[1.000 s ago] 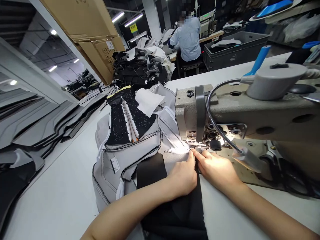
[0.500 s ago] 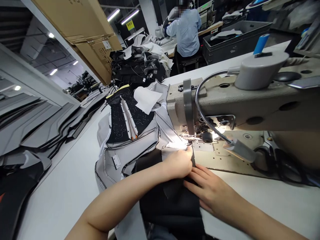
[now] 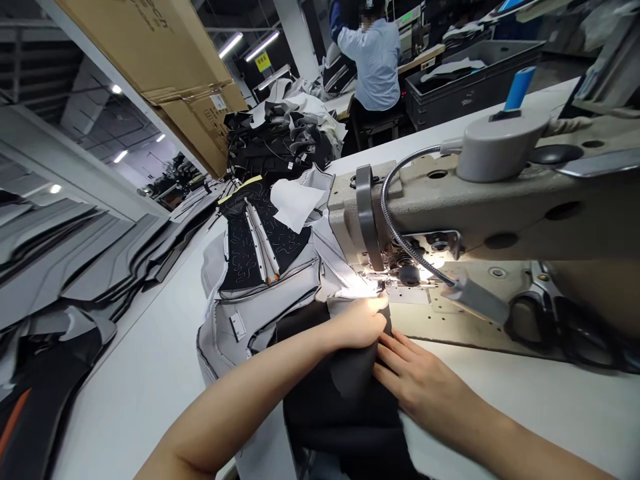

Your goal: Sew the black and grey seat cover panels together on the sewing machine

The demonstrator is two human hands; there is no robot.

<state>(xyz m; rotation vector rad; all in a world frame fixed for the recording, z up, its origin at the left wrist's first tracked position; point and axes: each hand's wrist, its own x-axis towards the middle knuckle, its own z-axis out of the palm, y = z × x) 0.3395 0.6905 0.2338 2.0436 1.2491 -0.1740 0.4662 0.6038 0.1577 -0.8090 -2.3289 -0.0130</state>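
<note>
My left hand (image 3: 363, 323) is closed on a black fabric panel (image 3: 345, 413), with its fingertips close to the lit needle area of a sewing machine (image 3: 480, 207). To its right, my right hand (image 3: 420, 373) lies with fingers stretched out against the panel's edge; its thumb is hidden. The panel hangs over the table's front edge. A grey padded cover (image 3: 280, 313) spreads left of the needle, joined to a black quilted piece (image 3: 240, 247) with a zip. Where the panel meets the cover is partly hidden by my left hand.
Black-handled scissors (image 3: 545, 300) lie on the machine bed at right. A bendable lamp (image 3: 477, 303) reaches over the bed. Grey cut panels (image 3: 105, 267) are stacked at left. Behind stand a fabric heap (image 3: 285, 133), a cardboard box (image 3: 165, 60), a grey crate (image 3: 470, 80) and a seated co-worker (image 3: 377, 63).
My view has shifted slightly. Both hands stay by the needle, and the black panel's fold between them has opened a little. The co-worker in the background has raised an arm.
</note>
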